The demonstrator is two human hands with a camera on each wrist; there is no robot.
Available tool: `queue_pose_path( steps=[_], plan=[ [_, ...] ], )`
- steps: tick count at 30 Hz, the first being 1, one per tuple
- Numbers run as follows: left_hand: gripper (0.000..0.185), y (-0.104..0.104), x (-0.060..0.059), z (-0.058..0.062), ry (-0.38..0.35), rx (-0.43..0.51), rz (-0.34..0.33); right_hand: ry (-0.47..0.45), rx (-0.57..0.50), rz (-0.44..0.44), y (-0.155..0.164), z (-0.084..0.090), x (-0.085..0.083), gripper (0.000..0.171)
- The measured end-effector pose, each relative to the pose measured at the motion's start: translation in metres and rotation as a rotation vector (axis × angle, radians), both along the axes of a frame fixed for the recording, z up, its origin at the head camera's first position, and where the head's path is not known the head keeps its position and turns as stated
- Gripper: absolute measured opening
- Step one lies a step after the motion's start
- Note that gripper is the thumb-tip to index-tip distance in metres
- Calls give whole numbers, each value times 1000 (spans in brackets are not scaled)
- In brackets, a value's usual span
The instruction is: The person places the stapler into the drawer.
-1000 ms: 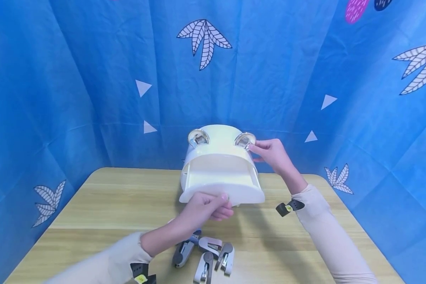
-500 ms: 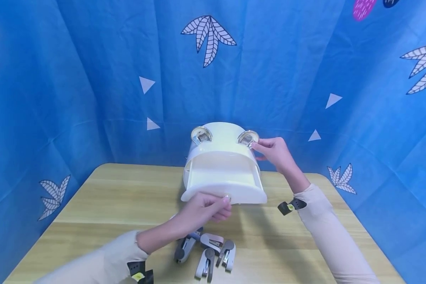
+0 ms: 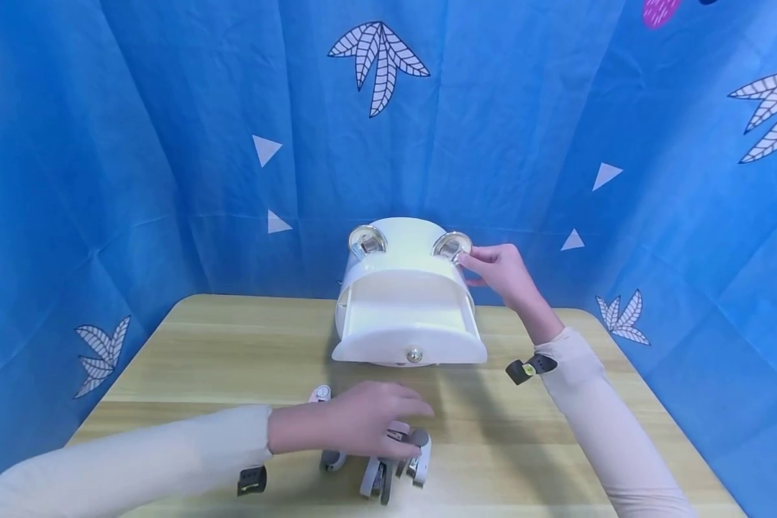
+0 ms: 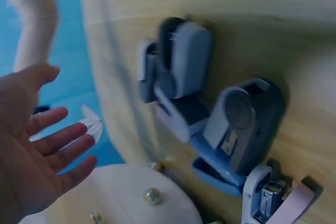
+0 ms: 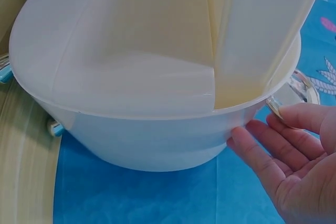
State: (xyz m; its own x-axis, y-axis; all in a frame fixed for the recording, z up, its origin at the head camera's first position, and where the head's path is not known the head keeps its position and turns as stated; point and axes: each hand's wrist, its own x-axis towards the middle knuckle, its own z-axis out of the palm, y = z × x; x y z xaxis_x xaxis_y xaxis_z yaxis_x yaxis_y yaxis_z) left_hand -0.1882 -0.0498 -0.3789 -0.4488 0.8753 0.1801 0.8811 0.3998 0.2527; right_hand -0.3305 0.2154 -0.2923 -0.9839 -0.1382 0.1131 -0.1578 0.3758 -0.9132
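Note:
A white rounded storage box stands at the back of the table, its drawer pulled out, with a gold knob on the front. Two shiny ring-shaped ornaments rise from the top like ears. My right hand pinches the right ornament between thumb and fingers, the other fingers beside the box wall. Over a cluster of small staplers hovers my left hand, fingers loosely extended and holding nothing. It partly hides the staplers in the head view; the left wrist view shows several, grey, blue and pink.
Light wooden table beneath everything. A blue patterned curtain surrounds the back and both sides. One pinkish stapler lies left of the others, near the drawer.
My left hand has let go of the drawer knob and moved down toward the staplers, fingers opening. The right hand keeps its hold on the ornament; the drawer stays out.

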Motion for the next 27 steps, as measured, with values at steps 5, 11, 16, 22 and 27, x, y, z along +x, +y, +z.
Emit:
queue_pose_path(
  steps=[5, 11, 16, 22, 27],
  plan=[
    [54, 10, -2, -18, 336, -114, -170, -2, 11, -6, 0, 2, 0, 39],
    [63, 16, -2, -33, 426, -284, -168, -11, 13, -3, -1, 2, 0, 40],
    [69, 19, -6, -40, 389, -368, -139, -15, 11, -15, -1, 2, 0, 40],
    [63, 22, -8, -45, 358, -375, -142, -6, 39, -27, 0, 0, 1, 39],
    [62, 25, -9, -45, 282, -367, -139, -9, 40, -23, 0, -1, 2, 40]
  ],
)
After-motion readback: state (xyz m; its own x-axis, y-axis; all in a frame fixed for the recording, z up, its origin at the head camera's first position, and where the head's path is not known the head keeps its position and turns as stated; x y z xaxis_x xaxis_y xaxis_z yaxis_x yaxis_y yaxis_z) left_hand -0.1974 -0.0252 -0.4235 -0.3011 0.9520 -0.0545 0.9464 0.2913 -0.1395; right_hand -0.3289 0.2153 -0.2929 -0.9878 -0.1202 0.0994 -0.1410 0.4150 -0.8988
